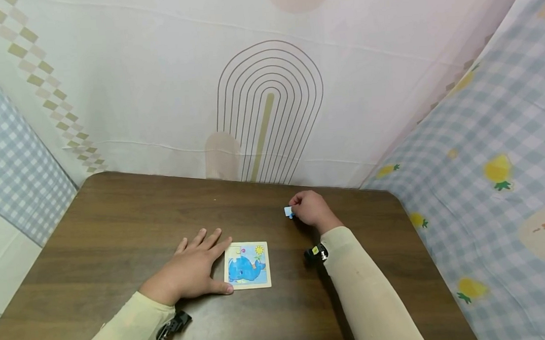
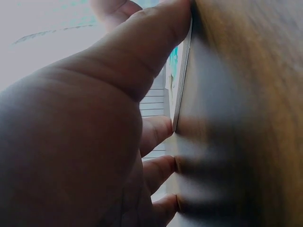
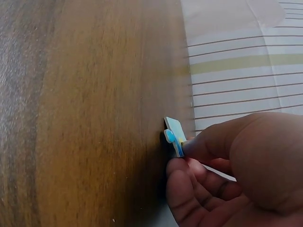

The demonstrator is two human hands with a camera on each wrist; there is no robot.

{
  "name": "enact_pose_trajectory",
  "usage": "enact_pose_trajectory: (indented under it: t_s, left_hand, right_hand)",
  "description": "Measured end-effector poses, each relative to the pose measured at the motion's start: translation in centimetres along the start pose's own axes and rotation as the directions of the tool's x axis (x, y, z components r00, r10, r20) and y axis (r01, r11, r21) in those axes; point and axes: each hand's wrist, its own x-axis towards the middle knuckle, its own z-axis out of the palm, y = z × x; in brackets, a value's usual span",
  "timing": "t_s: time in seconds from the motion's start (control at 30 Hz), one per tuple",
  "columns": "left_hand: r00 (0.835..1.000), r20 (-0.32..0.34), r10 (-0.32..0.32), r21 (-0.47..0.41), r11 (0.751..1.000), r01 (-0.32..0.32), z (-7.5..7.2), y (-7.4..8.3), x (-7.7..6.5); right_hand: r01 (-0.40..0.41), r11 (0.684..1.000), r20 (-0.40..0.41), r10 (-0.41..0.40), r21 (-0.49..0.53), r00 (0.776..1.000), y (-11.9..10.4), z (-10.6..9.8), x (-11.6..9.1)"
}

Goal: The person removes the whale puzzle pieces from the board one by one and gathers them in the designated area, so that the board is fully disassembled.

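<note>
A square jigsaw puzzle point(image 1: 254, 278) with a pale wooden frame lies flat on the table, showing a blue whale and a yellow sun. Its upper left part looks pale. My left hand point(image 1: 190, 271) rests at the puzzle's left side with fingers spread; thumb and index finger touch its frame, as the left wrist view also shows along the thin edge point(image 2: 182, 90). Farther back and to the right, my right hand point(image 1: 312, 209) pinches a small blue and white puzzle piece point(image 1: 288, 211) between thumb and fingers. In the right wrist view the piece point(image 3: 175, 130) is tilted, close to the tabletop.
The brown wooden table point(image 1: 133, 221) has rounded back corners. A pale patterned cloth point(image 1: 159, 94) hangs behind it, with checked cloth point(image 1: 474, 191) at the right. Black cameras are strapped on both wrists.
</note>
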Motion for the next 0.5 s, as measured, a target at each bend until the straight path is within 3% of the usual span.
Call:
enact_pose_trajectory:
  t_s: [0.5]
  left_hand:
    - [1.0,0.008,-0.002,-0.004,1.0,0.002,-0.05,-0.06,-0.03]
  right_hand:
    - [-0.004,0.999,-0.003,0.004,-0.05,1.0,-0.33,0.07,0.14]
